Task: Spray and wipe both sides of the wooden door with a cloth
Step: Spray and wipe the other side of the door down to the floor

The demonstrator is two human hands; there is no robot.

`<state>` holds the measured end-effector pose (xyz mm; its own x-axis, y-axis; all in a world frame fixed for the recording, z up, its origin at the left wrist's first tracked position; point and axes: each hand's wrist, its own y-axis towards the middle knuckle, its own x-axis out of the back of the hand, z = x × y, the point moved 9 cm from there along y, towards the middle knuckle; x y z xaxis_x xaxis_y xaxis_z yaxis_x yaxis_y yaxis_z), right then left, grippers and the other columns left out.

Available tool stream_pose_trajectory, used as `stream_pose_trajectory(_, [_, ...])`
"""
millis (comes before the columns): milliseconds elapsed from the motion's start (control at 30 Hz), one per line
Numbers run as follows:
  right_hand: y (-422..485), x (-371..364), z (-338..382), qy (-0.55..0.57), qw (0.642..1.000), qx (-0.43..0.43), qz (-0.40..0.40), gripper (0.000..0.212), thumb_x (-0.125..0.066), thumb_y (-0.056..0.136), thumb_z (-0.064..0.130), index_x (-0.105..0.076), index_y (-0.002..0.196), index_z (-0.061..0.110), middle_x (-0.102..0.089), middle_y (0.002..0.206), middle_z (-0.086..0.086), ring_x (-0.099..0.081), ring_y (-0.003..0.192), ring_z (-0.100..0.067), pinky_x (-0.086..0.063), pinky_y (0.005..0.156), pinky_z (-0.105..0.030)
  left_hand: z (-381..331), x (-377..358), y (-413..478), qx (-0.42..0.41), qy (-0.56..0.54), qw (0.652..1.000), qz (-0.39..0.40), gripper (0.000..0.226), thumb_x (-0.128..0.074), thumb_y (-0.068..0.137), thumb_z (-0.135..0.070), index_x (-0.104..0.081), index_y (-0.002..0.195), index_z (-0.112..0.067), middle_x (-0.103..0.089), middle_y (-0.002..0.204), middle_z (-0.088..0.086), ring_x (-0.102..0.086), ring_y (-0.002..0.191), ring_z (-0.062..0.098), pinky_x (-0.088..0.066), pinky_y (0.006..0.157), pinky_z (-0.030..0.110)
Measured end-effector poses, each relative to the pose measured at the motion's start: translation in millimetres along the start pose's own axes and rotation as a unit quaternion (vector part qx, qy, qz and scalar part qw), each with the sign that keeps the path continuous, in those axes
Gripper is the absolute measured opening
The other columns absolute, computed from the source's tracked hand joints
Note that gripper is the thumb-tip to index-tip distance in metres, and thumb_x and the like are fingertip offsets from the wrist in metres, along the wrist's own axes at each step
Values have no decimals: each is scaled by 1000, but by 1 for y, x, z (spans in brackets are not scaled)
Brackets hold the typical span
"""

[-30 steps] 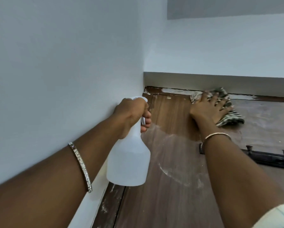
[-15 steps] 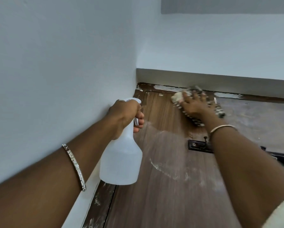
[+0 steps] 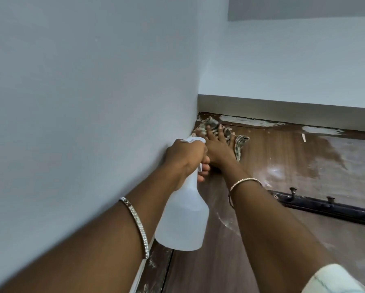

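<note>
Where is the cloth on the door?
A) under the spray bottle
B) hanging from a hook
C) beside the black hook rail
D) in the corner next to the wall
D: the right hand presses the cloth into the corner of the door by the wall, apart from the hook rail.

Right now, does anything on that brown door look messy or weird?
Yes. White paint-like smears streak the wooden door along its far edge by the wall, and a cloudy whitish patch dulls the wood at the right. The right hand presses the cloth into the corner, away from that patch.
</note>
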<state>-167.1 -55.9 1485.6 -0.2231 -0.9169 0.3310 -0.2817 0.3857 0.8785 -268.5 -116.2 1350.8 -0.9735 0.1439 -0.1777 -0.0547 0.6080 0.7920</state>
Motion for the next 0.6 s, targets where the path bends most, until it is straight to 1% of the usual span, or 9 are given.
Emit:
stream_pose_trajectory(33, [-1,-1,0,-3,1000,6,5,59,-25,109,54,-4,163,46,10,173,6,20,157,-29,20,117,-64,1,0,0,3,3,1000,3,20,-50,80,-9,-70,78,-12,-71,74,13,-69,66,28,-50,53,28])
stream_pose_trajectory(100, [-6,6,-21,-2,1000,-10,11,56,-19,108,58,-2,161,51,11,172,11,19,157,-24,20,118,-63,2,-1,1,0,2,1000,5,20,-49,81,-7,-65,76,-17,-68,75,12,-67,67,29,-49,56,29])
stream_pose_trajectory(200, [-16,26,-96,25,995,-93,3,59,-16,105,66,0,160,52,15,171,9,22,156,-27,22,114,-67,0,-8,-2,-15,-1,1000,19,20,-47,82,-5,-59,77,-20,-62,73,11,-61,66,28,-46,55,29])
stream_pose_trajectory(267, [-28,35,-155,40,988,-144,26,69,-13,98,79,2,159,53,18,171,5,24,155,-33,20,115,-72,-3,-12,-4,-28,9,999,29,20,-48,82,-4,-60,78,-20,-64,76,12,-63,69,28,-46,55,29])
stream_pose_trajectory(300, [-37,42,-184,35,985,-168,38,78,-8,90,87,4,159,54,20,171,4,24,155,-36,16,116,-74,-5,-13,-5,-36,12,999,32,19,-50,81,-4,-62,79,-19,-66,77,13,-65,71,28,-46,56,29])
stream_pose_trajectory(333, [-49,49,-214,32,978,-199,45,83,-6,85,92,6,158,54,22,170,4,25,154,-37,14,116,-75,-7,-16,-6,-44,12,998,35,19,-51,80,-4,-63,80,-19,-67,78,13,-67,73,28,-46,56,30])
stream_pose_trajectory(433, [-95,65,-281,46,954,-292,41,71,-13,96,80,8,159,53,27,168,7,26,154,-35,10,115,-77,-18,-25,-12,-67,20,997,42,19,-52,80,-7,-66,84,-19,-70,79,12,-70,77,29,-47,57,30])
stream_pose_trajectory(533, [-115,66,-284,57,946,-320,16,71,-15,99,77,11,160,50,27,168,4,27,153,-36,11,113,-79,-30,-40,-23,-75,31,995,57,20,-51,83,-9,-67,89,-20,-71,84,11,-72,82,29,-48,57,29])
stream_pose_trajectory(600, [-106,61,-255,64,955,-290,9,74,-10,96,80,14,159,49,28,167,2,29,152,-39,18,109,-80,-36,-54,-30,-73,31,995,63,19,-50,87,-11,-67,88,-19,-71,86,12,-72,83,28,-48,56,28])
